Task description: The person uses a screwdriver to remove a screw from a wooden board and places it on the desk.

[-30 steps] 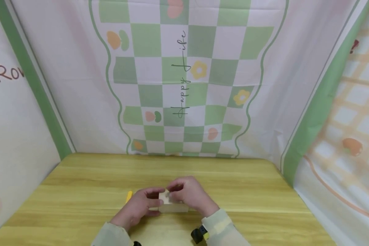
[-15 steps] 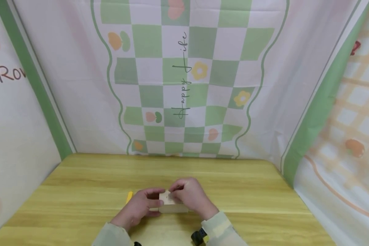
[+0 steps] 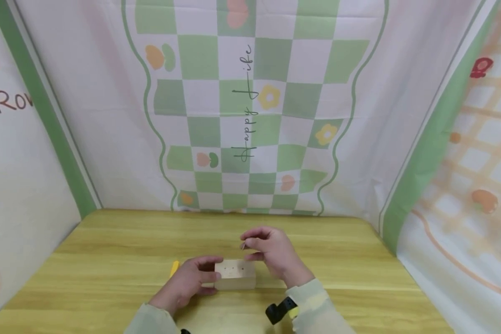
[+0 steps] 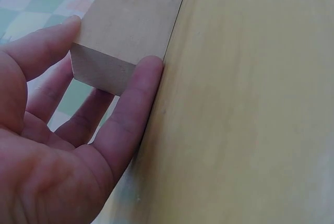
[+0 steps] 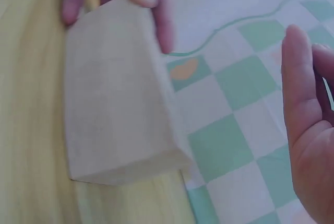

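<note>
A pale wooden block (image 3: 235, 282) lies on the table, small dark dots like holes showing on its upper face. My left hand (image 3: 189, 279) grips the block's left end; in the left wrist view its fingertips (image 4: 148, 67) touch the block (image 4: 136, 15). Behind and above the block's right end is my right hand (image 3: 277, 253), apart from it. Thumb and index finger there pinch a small dark, shiny piece (image 3: 244, 246), too small to tell its kind. The right wrist view has the right hand (image 5: 308, 119) at its edge, with the pinched piece out of sight.
A yellow object (image 3: 174, 268) lies just left of my left hand, partly hidden by it. The wooden table (image 3: 338, 260) ends at a checked cloth (image 3: 234, 139) hanging behind it. Black wrist straps or cameras (image 3: 280, 311) sit at the cuffs.
My right hand has lifted off the top of the block and moved back and to the right, bringing the small piece along. The block's upper face is uncovered. My left hand stays put.
</note>
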Motion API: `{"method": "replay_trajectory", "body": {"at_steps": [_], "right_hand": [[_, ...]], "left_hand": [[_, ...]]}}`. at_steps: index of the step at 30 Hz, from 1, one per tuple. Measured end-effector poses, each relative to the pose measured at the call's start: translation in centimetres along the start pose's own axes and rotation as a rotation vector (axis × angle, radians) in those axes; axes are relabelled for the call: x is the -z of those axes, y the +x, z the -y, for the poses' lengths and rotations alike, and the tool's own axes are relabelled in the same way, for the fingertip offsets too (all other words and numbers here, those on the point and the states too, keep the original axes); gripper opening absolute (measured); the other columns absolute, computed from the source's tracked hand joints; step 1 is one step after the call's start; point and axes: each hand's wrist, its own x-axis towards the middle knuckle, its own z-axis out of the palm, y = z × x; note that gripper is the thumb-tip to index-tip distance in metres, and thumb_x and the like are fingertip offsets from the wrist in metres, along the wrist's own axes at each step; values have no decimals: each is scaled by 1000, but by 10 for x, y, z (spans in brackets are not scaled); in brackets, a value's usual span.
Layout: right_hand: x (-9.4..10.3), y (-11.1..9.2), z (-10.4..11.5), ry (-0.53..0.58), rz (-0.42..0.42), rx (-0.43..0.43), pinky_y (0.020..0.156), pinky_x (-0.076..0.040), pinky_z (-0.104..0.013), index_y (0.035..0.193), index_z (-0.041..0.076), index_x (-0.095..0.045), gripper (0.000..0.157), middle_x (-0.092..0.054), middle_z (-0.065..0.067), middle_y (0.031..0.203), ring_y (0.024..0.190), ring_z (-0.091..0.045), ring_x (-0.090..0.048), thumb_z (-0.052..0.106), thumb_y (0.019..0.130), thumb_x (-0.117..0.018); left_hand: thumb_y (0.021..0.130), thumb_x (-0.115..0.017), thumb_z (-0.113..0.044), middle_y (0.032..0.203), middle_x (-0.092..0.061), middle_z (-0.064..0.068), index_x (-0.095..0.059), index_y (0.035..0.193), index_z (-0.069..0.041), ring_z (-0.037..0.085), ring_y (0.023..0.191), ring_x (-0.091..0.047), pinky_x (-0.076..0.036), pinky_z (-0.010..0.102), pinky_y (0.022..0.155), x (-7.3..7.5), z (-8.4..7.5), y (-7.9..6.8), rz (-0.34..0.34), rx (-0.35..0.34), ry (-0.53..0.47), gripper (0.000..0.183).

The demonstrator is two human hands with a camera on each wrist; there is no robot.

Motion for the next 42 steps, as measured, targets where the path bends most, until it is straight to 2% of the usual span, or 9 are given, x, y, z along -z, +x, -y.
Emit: {"method": "replay_trajectory", "body": {"at_steps": [4,10,15,19,24,27,30,35,42], "right_hand": [[19,-1,8,134,-26,-5,74,-59,-36,107,2,-69,13,-67,-14,108,92,-24,-67,1,95,-66],[60,-5,18,174,-61,8,73,-59,-30,106,6,-70,15,-69,-9,104,89,-20,-68,-2,96,-63],[100,-15,20,194,-101,-29,75,-58,-29,105,6,-71,16,-70,-9,103,89,-19,-69,-3,97,-62],[130,-26,18,167,-149,-80,79,-58,-30,110,0,-67,15,-69,-11,105,90,-19,-69,-4,97,-61],[153,-38,6,28,-192,-200,83,-57,-33,120,-8,-59,26,-67,-16,109,91,-22,-68,-2,95,-63],[157,-45,-9,-57,-190,-296,79,-58,-34,121,-11,-59,32,-69,-17,106,88,-23,-68,-2,92,-67],[154,-51,-23,-119,-160,-364,73,-58,-33,115,-10,-62,28,-70,-15,99,82,-23,-68,-3,89,-68],[144,-55,-31,-196,-123,-382,68,-59,-34,109,-10,-63,21,-69,-15,91,75,-22,-68,-4,88,-67],[133,-53,-30,-324,-150,-395,63,-59,-35,105,-9,-64,19,-68,-14,85,71,-23,-68,-4,88,-69]], "left_hand": [[88,-72,-1,125,-59,15,-56,137,2,27,96,-64,-58,45,77,0,0,-1,-6,2,1,51],[88,-73,-1,125,-59,15,-57,136,2,27,96,-64,-58,45,77,0,-1,-2,-11,5,-4,50],[88,-74,-2,125,-59,15,-58,135,1,27,97,-64,-58,44,77,0,0,-2,-6,16,-12,49],[88,-74,-3,124,-59,14,-59,134,0,26,97,-64,-58,43,76,1,2,-1,-7,19,-16,49],[88,-74,-2,124,-59,15,-59,135,1,26,96,-64,-58,43,76,1,1,0,-7,18,-18,49],[88,-74,-2,124,-59,15,-58,135,1,26,96,-64,-58,44,76,1,1,0,-8,17,-18,50],[88,-74,-1,125,-58,15,-58,136,1,26,95,-64,-58,44,76,0,0,0,-13,17,-11,50],[87,-74,-1,126,-58,16,-57,136,2,27,96,-64,-58,45,77,0,0,0,-22,23,-3,52],[88,-74,-2,127,-57,16,-57,137,1,27,97,-63,-58,45,78,-1,-2,-2,-21,25,-4,52]]}}
